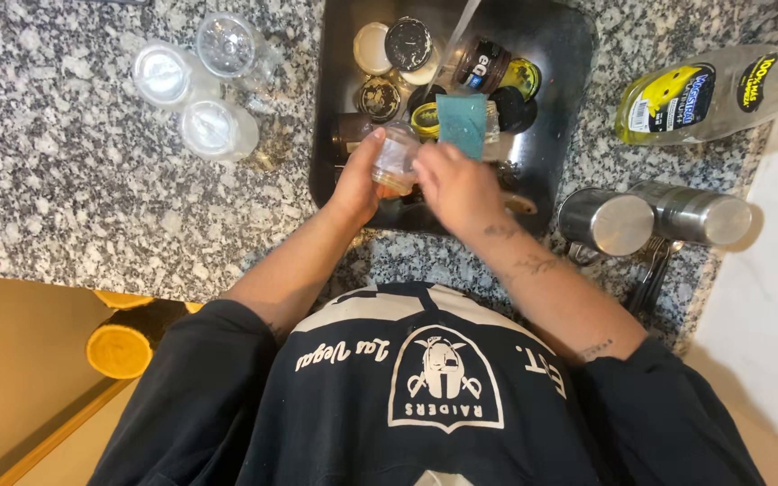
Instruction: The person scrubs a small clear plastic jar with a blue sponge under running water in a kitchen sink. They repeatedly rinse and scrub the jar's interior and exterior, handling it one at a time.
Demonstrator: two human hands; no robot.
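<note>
My left hand (359, 180) grips a small clear glass jar (395, 155) over the black sink (335, 63). My right hand (455, 184) holds a teal sponge (462, 121) against the jar's side. Both hands meet just above the sink's near edge. Inside the sink lie several jars and round lids (407, 43), dark, white and yellow. A thin stream of water (458, 31) runs down from the top into the sink.
Three clear glass jars (198, 76) stand upside down on the speckled granite counter (92, 180) to the left. A bottle of yellow dish soap (709, 94) lies at the right. Two steel cups (650, 216) and some cutlery (652, 270) sit near the right edge.
</note>
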